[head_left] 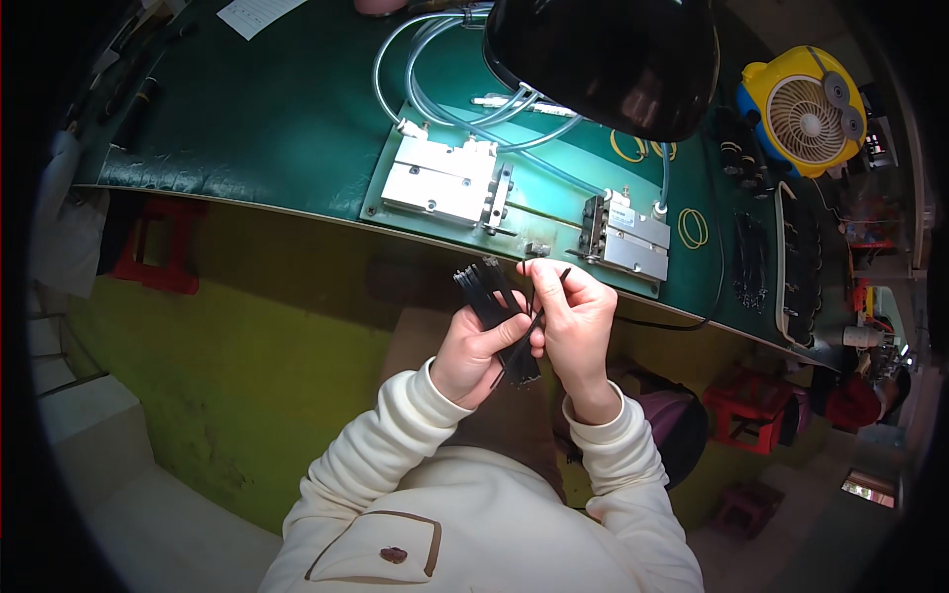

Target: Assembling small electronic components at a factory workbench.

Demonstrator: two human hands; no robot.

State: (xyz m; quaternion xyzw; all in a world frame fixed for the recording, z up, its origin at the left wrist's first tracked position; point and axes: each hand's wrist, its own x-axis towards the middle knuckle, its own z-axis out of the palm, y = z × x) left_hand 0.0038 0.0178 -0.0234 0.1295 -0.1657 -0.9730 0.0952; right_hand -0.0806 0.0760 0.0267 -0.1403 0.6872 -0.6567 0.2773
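Note:
My left hand (476, 348) grips a bundle of thin black strips (491, 296), like cable ties, held upright below the table's front edge. My right hand (576, 321) pinches a single black strip (539, 314) pulled out beside the bundle, with its fingertips near the bundle's top. Both hands are close together and touching, in front of my cream sleeves.
On the green table (287, 119) lies a green plate carrying two metal fixtures, a left fixture (445, 180) and a right fixture (623, 235), fed by clear tubes (425, 94). A black lamp shade (603, 59) hangs above. A yellow fan (803, 111), yellow rubber bands (692, 227) and more black strips (749, 262) lie right. Red stools (153, 242) stand below.

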